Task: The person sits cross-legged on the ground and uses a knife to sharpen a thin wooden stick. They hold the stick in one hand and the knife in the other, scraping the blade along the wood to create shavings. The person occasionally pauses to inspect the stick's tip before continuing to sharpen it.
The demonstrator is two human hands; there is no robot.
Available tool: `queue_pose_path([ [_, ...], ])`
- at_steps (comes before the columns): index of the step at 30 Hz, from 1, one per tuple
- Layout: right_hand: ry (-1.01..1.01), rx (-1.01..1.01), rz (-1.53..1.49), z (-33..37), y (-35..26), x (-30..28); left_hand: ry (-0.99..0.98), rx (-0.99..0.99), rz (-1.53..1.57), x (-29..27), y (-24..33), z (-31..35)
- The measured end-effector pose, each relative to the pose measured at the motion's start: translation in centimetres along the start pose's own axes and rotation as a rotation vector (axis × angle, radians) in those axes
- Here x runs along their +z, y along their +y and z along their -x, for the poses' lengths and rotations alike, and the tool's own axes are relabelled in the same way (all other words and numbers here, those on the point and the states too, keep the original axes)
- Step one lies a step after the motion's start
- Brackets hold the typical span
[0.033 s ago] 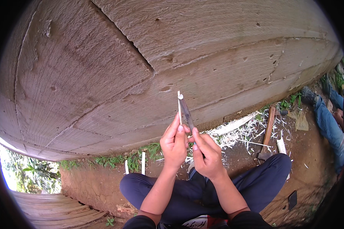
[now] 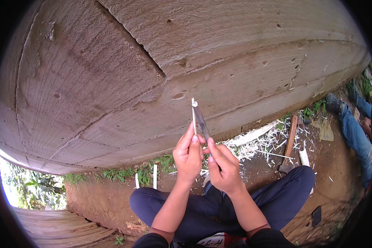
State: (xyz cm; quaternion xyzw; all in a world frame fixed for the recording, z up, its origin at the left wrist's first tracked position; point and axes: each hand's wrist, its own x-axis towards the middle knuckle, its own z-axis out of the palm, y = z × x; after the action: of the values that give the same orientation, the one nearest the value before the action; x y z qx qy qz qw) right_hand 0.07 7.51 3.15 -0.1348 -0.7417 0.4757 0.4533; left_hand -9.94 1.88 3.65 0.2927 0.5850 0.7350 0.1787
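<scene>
At the far left, wooden planks (image 2: 58,229) lie low beside an earth bank with a strip of grass (image 2: 124,173) along the foot of a big weathered concrete wall (image 2: 153,74). Two white stakes (image 2: 154,175) stand in that grass. Over the person's crossed legs, the left hand (image 2: 189,155) has its fingers closed around a thin pale stick (image 2: 193,113), held upright in front of the wall. Touching it, the right hand (image 2: 224,167) grips a knife (image 2: 201,120), its blade slanting up against the stick near its top. Right of the hands, white shavings (image 2: 256,142) litter the ground, a wooden-handled tool (image 2: 290,138) lies among them, and another person's jeans-clad leg (image 2: 353,132) stretches along the right edge.
</scene>
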Motion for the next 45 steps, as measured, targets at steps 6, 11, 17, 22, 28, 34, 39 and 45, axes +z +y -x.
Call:
queue_pose_path([
  [6, 0.010, -0.002, 0.022, -0.2, -0.3, 0.2, 0.004, 0.013, -0.039, -0.2, -0.4, -0.1],
  [11, 0.016, 0.007, 0.021, 0.3, 0.3, 0.4, 0.008, 0.010, -0.043, -0.1, -0.2, -0.2],
  [17, 0.004, 0.010, 0.039, 0.5, 0.2, 0.4, 0.013, 0.027, -0.051, -0.2, -0.5, -0.2],
  [22, -0.037, 0.011, 0.045, 0.4, -0.2, 0.2, 0.000, 0.027, -0.030, -0.2, -0.3, -0.2],
  [28, -0.006, 0.002, 0.116, 0.7, -0.4, 1.0, 0.024, 0.042, -0.072, -0.5, -1.2, -0.2],
  [34, -0.045, 0.003, 0.212, 0.5, -0.6, 0.9, 0.022, 0.021, -0.007, -0.1, -0.5, -0.2],
  [39, 0.005, -0.067, 0.296, 0.4, 0.2, 1.4, 0.034, 0.015, -0.016, 0.2, -0.3, -0.3],
  [45, 0.019, -0.102, 0.358, -0.2, 0.6, 1.5, 0.018, 0.038, -0.023, 0.1, -0.6, -0.3],
])
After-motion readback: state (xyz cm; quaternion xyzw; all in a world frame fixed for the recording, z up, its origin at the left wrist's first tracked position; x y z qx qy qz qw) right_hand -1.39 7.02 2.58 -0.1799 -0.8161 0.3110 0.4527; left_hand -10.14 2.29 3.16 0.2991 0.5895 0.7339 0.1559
